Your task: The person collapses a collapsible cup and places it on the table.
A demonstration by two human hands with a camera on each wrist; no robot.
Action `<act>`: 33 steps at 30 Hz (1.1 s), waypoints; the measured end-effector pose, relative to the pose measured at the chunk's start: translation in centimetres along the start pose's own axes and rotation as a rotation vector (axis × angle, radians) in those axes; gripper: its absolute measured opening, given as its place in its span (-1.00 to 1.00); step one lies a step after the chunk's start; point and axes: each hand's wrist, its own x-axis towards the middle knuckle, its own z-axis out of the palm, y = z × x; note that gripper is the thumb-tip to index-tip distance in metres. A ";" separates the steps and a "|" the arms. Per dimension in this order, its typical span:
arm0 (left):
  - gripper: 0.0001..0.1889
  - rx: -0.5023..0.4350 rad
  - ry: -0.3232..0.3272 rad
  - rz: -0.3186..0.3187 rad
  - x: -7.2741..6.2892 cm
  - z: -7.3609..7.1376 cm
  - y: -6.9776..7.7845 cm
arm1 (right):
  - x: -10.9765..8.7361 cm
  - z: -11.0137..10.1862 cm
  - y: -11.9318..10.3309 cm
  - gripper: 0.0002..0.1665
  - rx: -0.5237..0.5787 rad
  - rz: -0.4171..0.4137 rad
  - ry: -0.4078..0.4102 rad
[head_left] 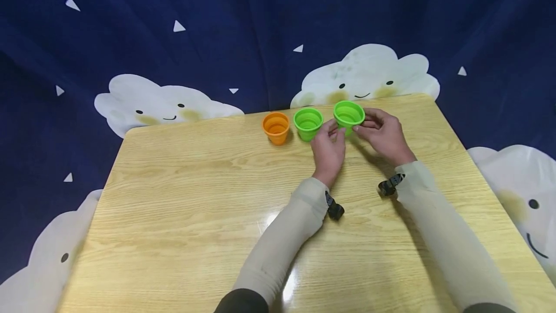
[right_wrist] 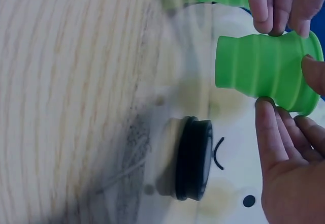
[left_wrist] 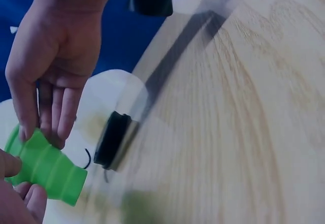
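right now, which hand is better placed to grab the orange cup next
Probably the left hand: it is nearer the orange cup, with the standing green cup between. The right hand is farther off, at the right side of the held green cup, which both grip.

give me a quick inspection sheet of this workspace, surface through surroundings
Surface: pale wood-grain table, with glare near the front.
Job's things: orange cup and middle green cup stand mouth up near the far edge; right green cup is between the hands.
Clutter: nothing seen.
Hands: left hand and right hand both hold the right green cup.
Cables: nothing seen.
Surroundings: dark blue cloth with white clouds and small white triangles.
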 end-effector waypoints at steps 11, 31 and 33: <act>-0.49 0.000 -0.074 0.100 0.1 -3.3 1.2 | -1.5 -0.4 -2.2 -0.32 0.082 -0.039 -0.030; -0.57 0.131 -0.194 0.373 0.2 -10.4 1.9 | -3.9 1.3 -4.9 -0.38 0.143 -0.134 -0.130; -0.56 0.166 -0.179 0.436 0.2 -11.0 1.8 | -4.2 1.7 -4.9 -0.38 0.161 -0.148 -0.143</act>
